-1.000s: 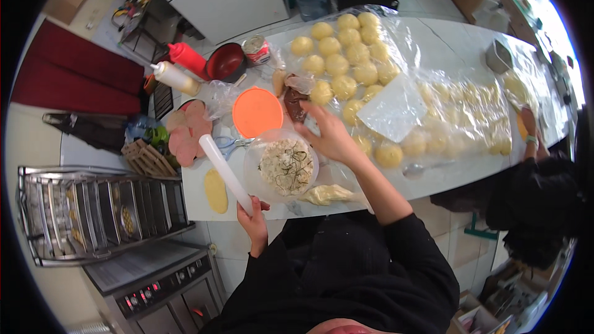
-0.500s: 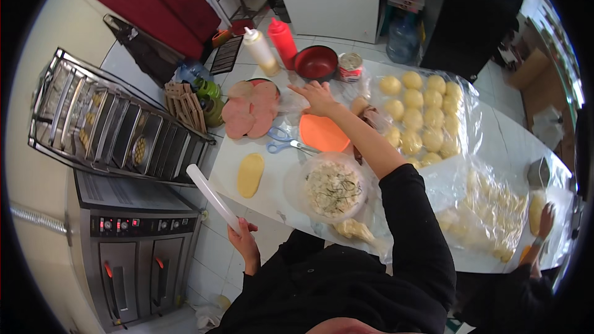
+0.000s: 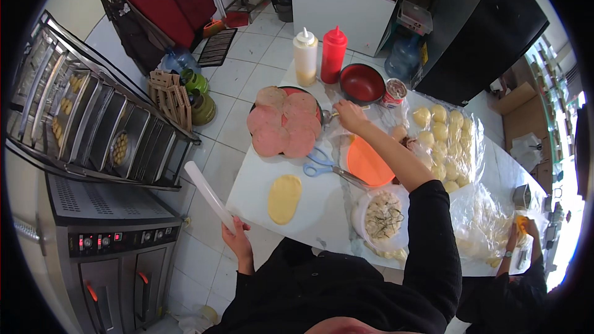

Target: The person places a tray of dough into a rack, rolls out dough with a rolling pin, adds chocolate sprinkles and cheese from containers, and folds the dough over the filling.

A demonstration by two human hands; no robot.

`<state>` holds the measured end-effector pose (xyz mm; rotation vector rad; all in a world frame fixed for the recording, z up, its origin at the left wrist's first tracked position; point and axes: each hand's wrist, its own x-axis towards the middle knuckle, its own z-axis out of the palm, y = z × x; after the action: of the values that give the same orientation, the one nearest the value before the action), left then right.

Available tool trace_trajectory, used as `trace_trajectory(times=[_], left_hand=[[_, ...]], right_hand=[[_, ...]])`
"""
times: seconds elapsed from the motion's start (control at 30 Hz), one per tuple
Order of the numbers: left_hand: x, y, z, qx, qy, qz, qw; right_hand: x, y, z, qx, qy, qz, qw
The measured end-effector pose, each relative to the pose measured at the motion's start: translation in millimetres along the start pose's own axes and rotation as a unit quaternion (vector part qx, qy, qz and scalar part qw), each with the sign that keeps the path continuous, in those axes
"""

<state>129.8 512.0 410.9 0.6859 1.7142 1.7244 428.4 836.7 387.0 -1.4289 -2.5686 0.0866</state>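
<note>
My left hand (image 3: 236, 238) grips a long white rolling pin (image 3: 207, 190) beside the marble worktable's (image 3: 250, 198) near-left edge. My right hand (image 3: 349, 114) reaches across the table, fingers closed on what looks like a spoon (image 3: 328, 115) beside a plate of overlapping pink meat slices (image 3: 269, 130). A flattened yellow dough oval (image 3: 284, 200) lies below the plate. Blue-handled scissors (image 3: 320, 167), an orange round lid (image 3: 370, 162) and a bowl of shredded white filling with dark strands (image 3: 383, 215) sit under or beside my right forearm.
White (image 3: 305, 59) and red (image 3: 333, 55) squeeze bottles, a red-black bowl (image 3: 362, 83) and a can (image 3: 395, 91) stand behind. Plastic covers several dough balls (image 3: 439, 130). A tray rack (image 3: 93, 105) and oven (image 3: 108, 241) are left; a co-worker's hands (image 3: 520, 235) work at the right.
My right hand has moved from near the dough balls to the back, beside the meat plate, and closed on a utensil. My view has swung leftward; my left hand still holds the rolling pin.
</note>
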Motion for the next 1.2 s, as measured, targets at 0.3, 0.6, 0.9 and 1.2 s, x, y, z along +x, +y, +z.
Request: trace_trajectory(times=[0.3,0.6,0.9,1.2], left_hand=[[115.5,-11.8,-31.2,-0.001,0.017,-0.006,1.0],[133.9,-16.3,-39.0,0.007,0.01,-0.007,1.0],[75.5,-14.9,-52.4,0.017,0.001,0.038,0.999],[-37.2,-19.6,-86.6,-0.04,-0.034,0.035,0.998]], right_hand=[[25.1,-12.8,37.4,-0.056,-0.062,-0.051,0.995],[14.5,-18.0,2.7,0.126,0.014,0.143,0.982],[-69.0,-77.6,-129.6,0.711,0.013,0.216,0.669],[-177.6,-165.2,-120.3,0.552,-0.069,0.166,0.814]])
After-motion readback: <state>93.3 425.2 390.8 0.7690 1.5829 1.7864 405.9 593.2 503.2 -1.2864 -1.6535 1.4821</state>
